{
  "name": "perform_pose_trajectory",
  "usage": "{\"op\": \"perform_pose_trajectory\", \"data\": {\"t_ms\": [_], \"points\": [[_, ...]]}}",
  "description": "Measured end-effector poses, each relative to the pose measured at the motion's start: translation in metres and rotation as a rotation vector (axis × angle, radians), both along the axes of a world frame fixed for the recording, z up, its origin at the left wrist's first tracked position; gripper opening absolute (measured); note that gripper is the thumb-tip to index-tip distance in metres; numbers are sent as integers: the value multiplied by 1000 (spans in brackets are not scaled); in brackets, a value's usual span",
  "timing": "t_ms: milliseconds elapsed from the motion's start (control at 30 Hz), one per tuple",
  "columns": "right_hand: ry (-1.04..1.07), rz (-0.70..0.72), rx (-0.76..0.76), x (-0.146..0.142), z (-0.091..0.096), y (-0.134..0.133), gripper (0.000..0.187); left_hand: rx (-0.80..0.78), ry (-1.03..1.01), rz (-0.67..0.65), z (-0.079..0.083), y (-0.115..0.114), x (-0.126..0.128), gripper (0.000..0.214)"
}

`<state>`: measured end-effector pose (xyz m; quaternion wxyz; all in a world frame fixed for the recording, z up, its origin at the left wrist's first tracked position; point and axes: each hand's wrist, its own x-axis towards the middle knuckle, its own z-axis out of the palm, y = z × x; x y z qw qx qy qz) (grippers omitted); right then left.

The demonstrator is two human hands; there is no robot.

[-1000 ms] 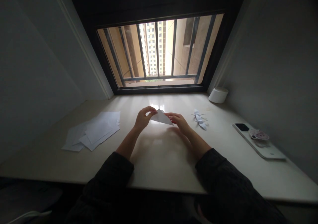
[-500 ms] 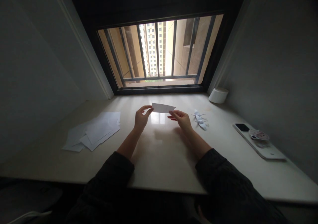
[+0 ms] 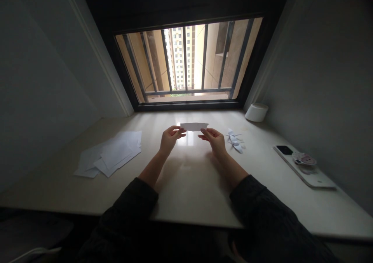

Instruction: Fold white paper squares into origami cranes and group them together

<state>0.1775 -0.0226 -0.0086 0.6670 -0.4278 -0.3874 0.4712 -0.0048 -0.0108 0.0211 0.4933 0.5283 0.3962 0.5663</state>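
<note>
Both my hands are raised a little above the pale tabletop (image 3: 186, 185). Between them is a narrow strip of folded white paper (image 3: 194, 126), held level. My left hand (image 3: 170, 138) pinches its left end between thumb and fingers. My right hand (image 3: 214, 140) pinches its right end the same way. To the right of my right hand, a small white origami crane (image 3: 234, 141) lies on the table, apart from my fingers. On the left, a loose pile of white paper sheets (image 3: 112, 153) lies beyond reach of my left hand.
A white cylindrical container (image 3: 256, 112) stands in the far right corner. Nearer the right wall lies a flat white device (image 3: 304, 169) bearing a black rectangle and a round pink-and-white item. A barred window (image 3: 186, 61) rises behind the table's far edge, between pale walls.
The paper has gone from a triangle to a narrow level strip, now held by both ends. My hands have risen and moved slightly apart.
</note>
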Motion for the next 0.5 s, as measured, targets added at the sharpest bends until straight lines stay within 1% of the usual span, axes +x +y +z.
{"op": "perform_pose_trajectory", "data": {"t_ms": [100,200,267,367,500], "points": [[61,13,15,-2,1,-1,41,21,-47,41,-2,1,1,37],[131,18,34,-4,1,-2,34,39,-61,92,-3,1,2,33],[165,21,38,-6,0,-2,30,12,-98,107,-4,0,4,30],[205,29,25,-9,0,-2,29,-57,-191,110,-6,0,7,28],[176,14,17,-10,-1,-2,29,-70,-232,114,-7,0,6,31]]}}
